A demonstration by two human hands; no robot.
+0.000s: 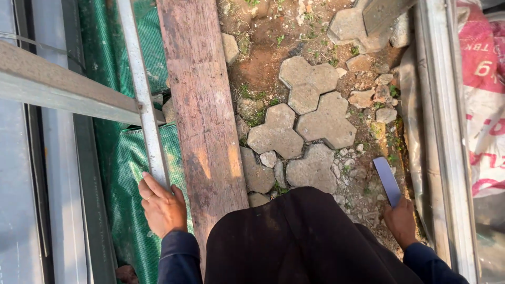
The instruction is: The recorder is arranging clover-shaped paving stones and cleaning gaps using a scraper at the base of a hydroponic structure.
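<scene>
A: Left hand [162,206]?

B: Wrapped around a thin metal bar [143,100], low on it, fingers curled over the top. Looks like a steadying grip; the bar runs up and away and meets a wider metal beam [63,87] crossing from the left.

A: Right hand [401,220]?

B: Closed on the handle end of a flat grey blade [387,180], maybe a scraper or putty knife, can't tell which. Blade points forward and up, held off the ground, just beside the metal frame [442,131] on the right.

A: Between the hands?

B: Worn wooden plank [202,115] running lengthways next to the bar, apart from the left hand. Person's dark clothing fills the bottom middle, so the plank's near end is hidden.

A: Ground?

B: Clover-shaped paving stones [307,113] set in bare soil, loose rubble and small weeds around them. Some pavers are out of line, gaps showing dirt.

A: Left side?

B: Green tarp [126,173] under the bar, lying bunched beneath the metalwork. Far right, a white and pink printed sack [484,105] behind the frame.

A: Anyone else?

B: No other hands in view.
</scene>
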